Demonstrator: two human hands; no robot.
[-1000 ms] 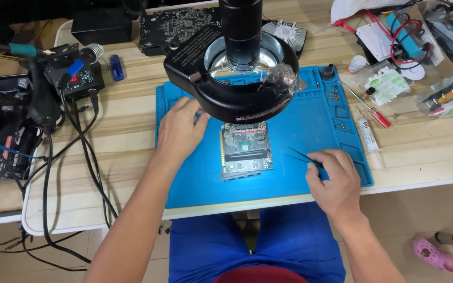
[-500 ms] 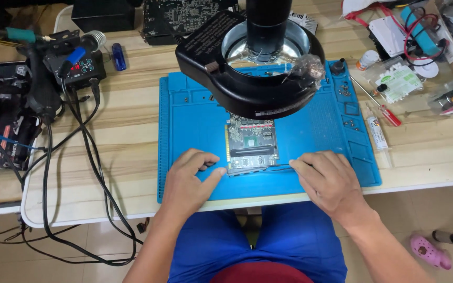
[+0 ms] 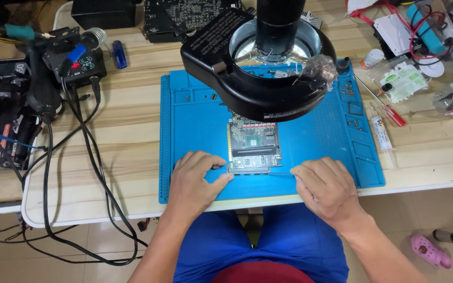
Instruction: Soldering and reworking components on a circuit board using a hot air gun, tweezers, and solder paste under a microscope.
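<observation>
L hand (image 3: 197,181) lies flat on blue mat (image 3: 195,126), fingers loosely spread, tips touching near edge of circuit board (image 3: 252,144). R hand (image 3: 326,186) curled, pinching thin tweezers (image 3: 279,173) w/ tip at board's near-right corner. Board sits mid-mat, under black microscope ring (image 3: 260,94).

bright, even light, sharp focus, soft shadows, glare on the magnifier lens (image 3: 271,50).

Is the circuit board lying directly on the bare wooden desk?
No, the circuit board lies on the blue mat, between the left hand and right hand.
</observation>
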